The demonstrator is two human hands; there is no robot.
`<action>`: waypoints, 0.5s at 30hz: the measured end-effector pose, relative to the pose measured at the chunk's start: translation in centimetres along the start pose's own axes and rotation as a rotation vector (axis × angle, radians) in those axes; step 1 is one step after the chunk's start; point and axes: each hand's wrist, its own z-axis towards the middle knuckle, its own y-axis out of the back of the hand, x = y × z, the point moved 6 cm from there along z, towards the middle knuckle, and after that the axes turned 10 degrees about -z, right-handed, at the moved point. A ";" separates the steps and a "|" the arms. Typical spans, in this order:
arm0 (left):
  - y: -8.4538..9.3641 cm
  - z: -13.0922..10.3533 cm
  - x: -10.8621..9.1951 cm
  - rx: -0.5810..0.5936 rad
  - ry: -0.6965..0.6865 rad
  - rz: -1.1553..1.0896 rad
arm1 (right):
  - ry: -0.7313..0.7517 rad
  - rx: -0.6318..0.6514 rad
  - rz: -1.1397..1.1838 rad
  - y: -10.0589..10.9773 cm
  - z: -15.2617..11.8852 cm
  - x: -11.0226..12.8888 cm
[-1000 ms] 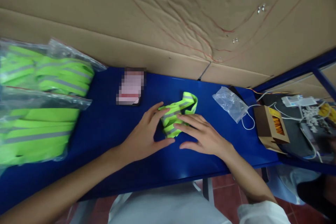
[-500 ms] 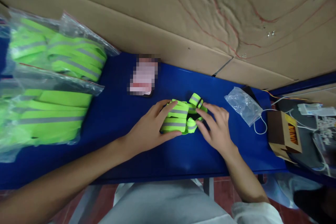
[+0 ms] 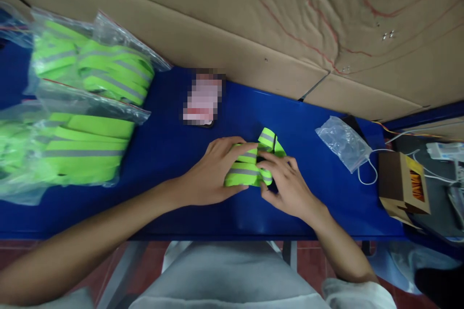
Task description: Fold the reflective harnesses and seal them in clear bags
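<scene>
Neon-green bands with grey reflective stripes (image 3: 243, 172) lie in a small bundle on the blue table (image 3: 232, 222). My left hand (image 3: 213, 169) is wrapped around the bundle's left side, its thumb along the near edge and its fingers over the far edge. At the right end, my right hand (image 3: 286, 178) has its bent fingers on a looped band, with the thumb below it. A striped loop with a black edge (image 3: 267, 138) sticks up behind the right fingers. Part of the bundle's right end is hidden by that hand.
Clear bags of green striped bands (image 3: 87, 149) lie at the left. A blurred phone-like object (image 3: 203, 99) is near the cardboard wall (image 3: 203, 38). To the right are an empty-looking plastic bag (image 3: 342, 144), a white cord and a brown box (image 3: 391, 181).
My right hand has moved left and closed in on the looped bands at the bundle's right end. My left hand stays around the bundle. The view has shifted slightly.
</scene>
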 end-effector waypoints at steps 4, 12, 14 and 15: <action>1.8 -0.1 0.3 -0.175 -0.002 -0.311 | -0.093 0.035 -0.013 0.1 0.1 -1.3; 1.7 -0.6 0.9 -0.269 0.000 -0.311 | -0.303 0.032 -0.163 1.5 -0.8 -6.7; 1.3 -0.5 1.2 -0.240 0.062 -0.220 | -0.334 0.001 -0.182 1.7 -1.0 -7.7; 1.1 -0.4 1.3 -0.220 0.096 -0.173 | -0.350 -0.016 -0.202 1.7 -1.1 -8.0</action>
